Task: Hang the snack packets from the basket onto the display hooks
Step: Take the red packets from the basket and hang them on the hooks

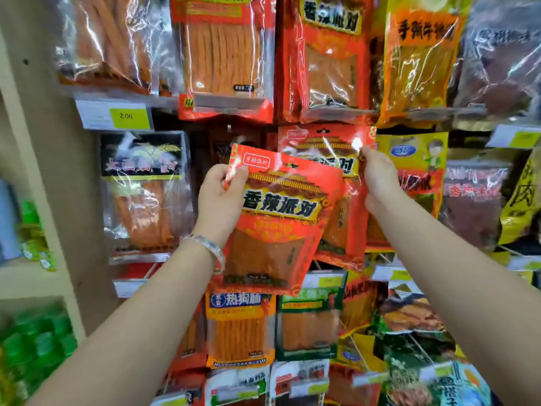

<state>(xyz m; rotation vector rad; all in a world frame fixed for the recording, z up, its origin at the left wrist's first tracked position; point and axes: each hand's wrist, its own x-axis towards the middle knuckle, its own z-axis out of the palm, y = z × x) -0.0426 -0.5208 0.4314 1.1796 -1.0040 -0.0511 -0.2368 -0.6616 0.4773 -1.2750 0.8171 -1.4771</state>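
Two matching red packets are in play. Your left hand grips the front red packet by its upper left corner, thumb across the face and fingers curled behind. It holds the packet tilted in front of the display at mid height.

Your right hand pinches the top right corner of the rear red packet, which sits directly behind the front one and is partly covered by it. The rear packet's hang hole shows at its top edge. The hook itself is hidden, so you cannot confirm from here that the packet is seated on it. Neither packet is clearly hung, so count this step as in progress.

Around your hands, hanging snack packs fill the display above, below and to both sides. A yellow price label sits at upper left. The basket is out of view, so you cannot judge how many packets remain.

What is left, as far as shows, is to get the front packet's hole onto the hook ahead of the rear one, then let go of both.
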